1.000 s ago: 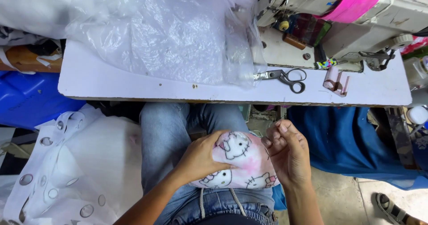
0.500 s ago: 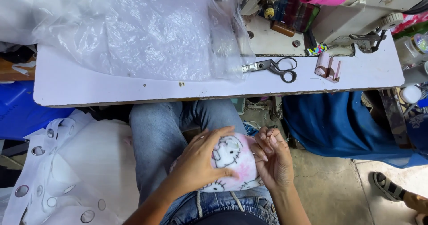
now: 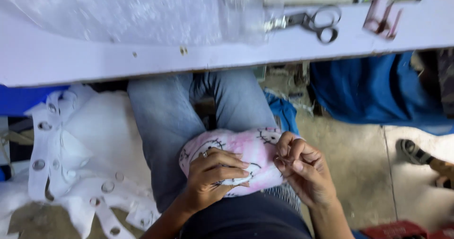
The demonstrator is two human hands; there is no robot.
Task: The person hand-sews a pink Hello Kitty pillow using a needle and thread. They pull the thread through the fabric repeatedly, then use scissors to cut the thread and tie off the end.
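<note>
A small stuffed cushion [image 3: 250, 149] in pink and white cartoon-cat fabric rests on my lap, over my jeans. My left hand [image 3: 213, 175] lies across its near side, fingers curled and pressing it down; a ring shows on one finger. My right hand [image 3: 302, 168] is at the cushion's right end with thumb and fingers pinched together at the seam. Whether something thin is between those fingers cannot be made out.
A white work table edge [image 3: 189, 59] runs across the top, with scissors [image 3: 307, 21], a crumpled clear plastic sheet [image 3: 127, 9] and a pink clip-like item [image 3: 380, 19]. White fabric with metal eyelets [image 3: 80, 163] lies at left. Blue cloth [image 3: 373, 92] hangs at right.
The view has dropped and closed in on my lap. The cushion has been turned and sits lower on my lap. My right hand's fingers now pinch at its right end.
</note>
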